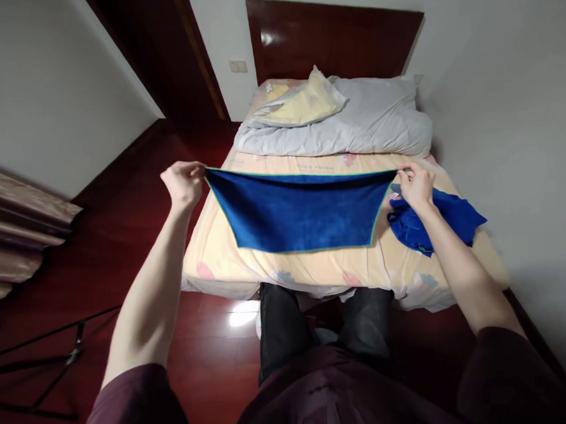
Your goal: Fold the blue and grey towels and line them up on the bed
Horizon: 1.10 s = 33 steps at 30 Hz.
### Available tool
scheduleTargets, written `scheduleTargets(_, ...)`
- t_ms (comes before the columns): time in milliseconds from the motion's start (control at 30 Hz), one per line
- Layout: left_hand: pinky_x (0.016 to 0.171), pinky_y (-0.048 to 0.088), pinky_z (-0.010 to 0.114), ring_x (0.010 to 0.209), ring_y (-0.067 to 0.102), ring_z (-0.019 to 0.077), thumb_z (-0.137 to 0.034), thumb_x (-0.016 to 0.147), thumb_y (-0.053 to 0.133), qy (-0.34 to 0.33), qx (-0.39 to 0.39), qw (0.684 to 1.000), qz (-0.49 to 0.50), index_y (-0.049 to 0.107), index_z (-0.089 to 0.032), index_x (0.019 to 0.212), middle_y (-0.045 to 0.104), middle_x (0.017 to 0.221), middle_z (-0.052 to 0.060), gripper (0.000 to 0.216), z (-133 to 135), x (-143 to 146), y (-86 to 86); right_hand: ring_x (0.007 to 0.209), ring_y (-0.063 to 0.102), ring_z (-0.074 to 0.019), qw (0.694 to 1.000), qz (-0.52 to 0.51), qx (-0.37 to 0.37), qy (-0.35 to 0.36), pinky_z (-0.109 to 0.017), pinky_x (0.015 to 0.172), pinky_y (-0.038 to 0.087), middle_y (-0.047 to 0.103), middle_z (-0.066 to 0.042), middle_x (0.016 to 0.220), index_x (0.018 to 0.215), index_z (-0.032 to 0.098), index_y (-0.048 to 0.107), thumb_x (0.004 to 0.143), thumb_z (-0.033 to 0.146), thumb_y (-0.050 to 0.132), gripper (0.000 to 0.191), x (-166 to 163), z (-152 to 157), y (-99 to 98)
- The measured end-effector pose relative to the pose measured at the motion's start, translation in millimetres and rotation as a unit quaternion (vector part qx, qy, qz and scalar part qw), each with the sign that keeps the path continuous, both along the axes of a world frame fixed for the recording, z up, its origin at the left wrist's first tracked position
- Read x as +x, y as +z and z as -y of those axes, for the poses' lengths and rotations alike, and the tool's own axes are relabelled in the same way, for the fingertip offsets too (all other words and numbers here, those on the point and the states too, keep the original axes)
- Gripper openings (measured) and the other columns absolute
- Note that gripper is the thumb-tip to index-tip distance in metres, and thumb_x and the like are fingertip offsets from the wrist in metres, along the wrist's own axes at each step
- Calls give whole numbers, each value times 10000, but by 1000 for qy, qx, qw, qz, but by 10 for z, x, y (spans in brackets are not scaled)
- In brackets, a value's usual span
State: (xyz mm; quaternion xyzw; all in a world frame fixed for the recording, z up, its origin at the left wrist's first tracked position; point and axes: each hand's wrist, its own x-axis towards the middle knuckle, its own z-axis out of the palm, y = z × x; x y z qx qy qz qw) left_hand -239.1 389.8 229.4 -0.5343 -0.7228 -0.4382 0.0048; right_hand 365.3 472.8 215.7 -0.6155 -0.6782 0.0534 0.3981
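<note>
A blue towel [302, 211] with a thin green border hangs stretched out between my two hands, above the bed. My left hand [184, 182] pinches its upper left corner. At the upper right corner, my right hand [417, 183] grips the edge between thumb and fingers. The towel's top edge sags slightly, and its lower edge falls near the front of the mattress. Behind my right hand and forearm lies a crumpled heap of blue cloth [454, 219], partly hidden by the arm.
The bed [248, 271] has a peach patterned sheet. A folded grey quilt [373, 125] and a yellow cloth [310, 100] lie by the dark headboard [335, 38]. Walls rise behind and at right. Black tripod legs [48, 360] stand at lower left, near a curtain [18, 232].
</note>
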Motion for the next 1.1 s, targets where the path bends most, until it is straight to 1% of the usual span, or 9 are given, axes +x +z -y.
scheduleTargets(100,816,495,209,888,601,61,-204,952,681,28,114,993,-1,764,-16,1035,736,1029,9,222,-37,-4,78,1150,725,-247,994,-4,108,9,-403,1056,566,732,-160,1252,1170,168,673,1011,245,512,239,-65,124,-2)
scheduleTargets(200,874,477,239,950,573,52,-242,1003,667,28,154,988,7,745,-48,1068,679,1056,2,218,45,-73,-130,1271,665,-272,990,14,138,13,-444,1126,524,704,-173,1316,1139,185,672,1019,256,486,232,-25,318,-158)
scheduleTargets(333,882,469,257,938,584,63,-254,987,689,21,105,994,16,745,-58,991,659,1009,-5,204,319,-176,-844,1285,661,-269,992,44,111,46,-467,1175,488,720,-167,1305,1075,198,686,1033,297,473,238,120,573,-765)
scheduleTargets(533,857,544,321,912,674,175,-126,935,576,-72,-54,996,25,749,-127,919,722,995,82,174,789,-9,-2140,1166,721,-262,994,49,-5,101,-464,1107,556,754,-155,1245,1004,192,724,1012,322,475,281,258,1013,-2145)
scheduleTargets(633,866,581,354,903,704,205,-152,921,569,-56,-141,988,37,739,-146,933,718,1008,108,170,931,112,-2619,1089,745,-264,990,49,-69,115,-468,1042,597,773,-146,1191,936,196,736,981,304,473,288,309,1220,-2716)
scheduleTargets(700,936,582,382,949,716,218,-114,896,546,-65,-208,976,25,739,-147,938,727,1029,117,201,1012,138,-2842,1060,749,-265,985,55,-106,124,-471,1023,604,785,-136,1144,896,202,737,966,280,471,287,353,1327,-2976)
scheduleTargets(833,986,575,432,1039,715,272,-72,839,495,-84,-280,956,4,767,-156,945,758,1115,126,304,1186,74,-3062,1007,741,-258,979,90,-151,99,-442,986,598,792,-130,1089,911,196,758,967,236,463,303,439,1477,-3188)
scheduleTargets(967,937,583,450,1157,664,329,-136,869,479,-95,-306,946,-52,801,-186,1012,769,1157,123,355,1348,-3,-3056,1050,704,-260,972,165,-147,79,-404,991,543,790,-121,1095,1037,178,776,1009,226,455,326,488,1602,-3118)
scheduleTargets(1100,903,578,418,1124,656,322,-270,930,487,-155,-327,926,-113,819,-227,1015,783,1130,104,345,1472,-35,-2993,1029,676,-268,958,232,-156,65,-388,972,498,791,-127,1042,1033,164,784,1020,200,458,328,506,1754,-2985)
